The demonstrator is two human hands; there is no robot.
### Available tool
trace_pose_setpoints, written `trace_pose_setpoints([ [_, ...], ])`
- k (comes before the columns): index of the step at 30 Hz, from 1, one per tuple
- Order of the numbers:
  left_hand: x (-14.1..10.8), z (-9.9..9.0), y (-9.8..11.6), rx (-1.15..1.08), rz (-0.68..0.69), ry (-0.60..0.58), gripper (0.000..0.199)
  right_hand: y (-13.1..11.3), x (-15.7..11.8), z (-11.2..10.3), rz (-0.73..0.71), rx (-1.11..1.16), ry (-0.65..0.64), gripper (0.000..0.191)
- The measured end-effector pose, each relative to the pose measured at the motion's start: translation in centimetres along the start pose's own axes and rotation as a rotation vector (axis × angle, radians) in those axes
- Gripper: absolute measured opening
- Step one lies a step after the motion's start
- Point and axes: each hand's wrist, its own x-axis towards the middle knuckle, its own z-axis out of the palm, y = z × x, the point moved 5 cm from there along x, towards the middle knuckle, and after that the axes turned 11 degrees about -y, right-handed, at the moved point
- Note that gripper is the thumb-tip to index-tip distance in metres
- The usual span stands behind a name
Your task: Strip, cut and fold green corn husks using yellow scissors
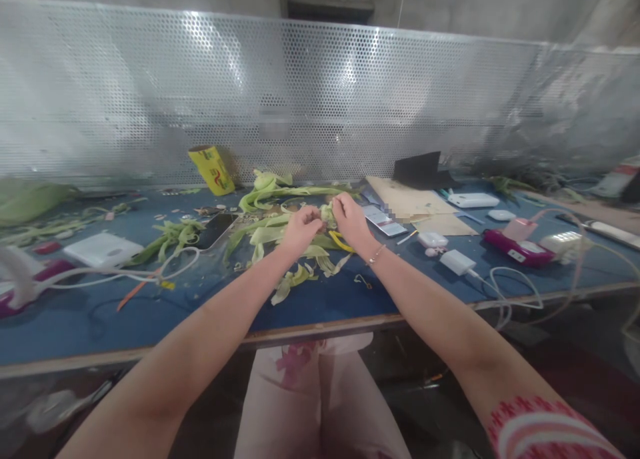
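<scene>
Over the blue table, my two hands are close together at a pale green leafy piece [327, 213]. My right hand [349, 219] has its fingers closed on the piece's right side. On the other side, my left hand [303, 227] has curled fingers near the piece; whether they grip anything is too small to make out. Long green leaves [267, 235] lie spread beneath and left of my hands, with more leaves [270, 191] behind. A yellow strip [341, 241] lies just below my right hand.
A yellow container [213, 170] leans at the back. Phones [217, 231] [384, 221] lie on both sides. Brown paper [415, 202], white chargers [457, 262], cables and a purple power strip [519, 247] are at the right. The table's front edge [325, 329] crosses below my arms.
</scene>
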Motion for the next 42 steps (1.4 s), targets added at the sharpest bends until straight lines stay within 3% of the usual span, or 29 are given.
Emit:
trace_pose_setpoints([
  [5, 0.0, 0.2, -0.1, -0.050, -0.028, 0.001, 0.024, 0.3, 0.0, 0.1, 0.028, -0.019, 0.010, 0.024],
  [14, 0.2, -0.2, -0.1, 0.038, -0.016, 0.015, 0.027, 0.3, -0.2, -0.2, 0.089, 0.051, 0.061, 0.034],
  [19, 0.4, -0.3, -0.6, 0.065, -0.005, 0.014, 0.025, 0.7, -0.1, -0.1, 0.209, 0.271, 0.051, 0.031],
  [24, 0.3, -0.5, -0.6, 0.075, -0.019, 0.033, 0.023, 1.0, -0.2, 0.8, 0.281, 0.604, -0.009, 0.013],
  [26, 0.3, -0.5, -0.4, 0.083, -0.029, 0.046, 0.023, 1.0, -0.2, 1.1, 0.267, 0.673, -0.031, 0.005],
  [35, 0.5, -1.1, -0.7, 0.166, -0.033, 0.076, 0.022, 1.0, 0.2, 1.8, 0.169, 0.718, -0.106, 0.017],
  [42, 0.7, -1.5, -0.6, 0.291, 0.020, 0.060, 0.017, 1.6, 0.8, 1.9, 0.036, 0.729, -0.258, 0.040],
])
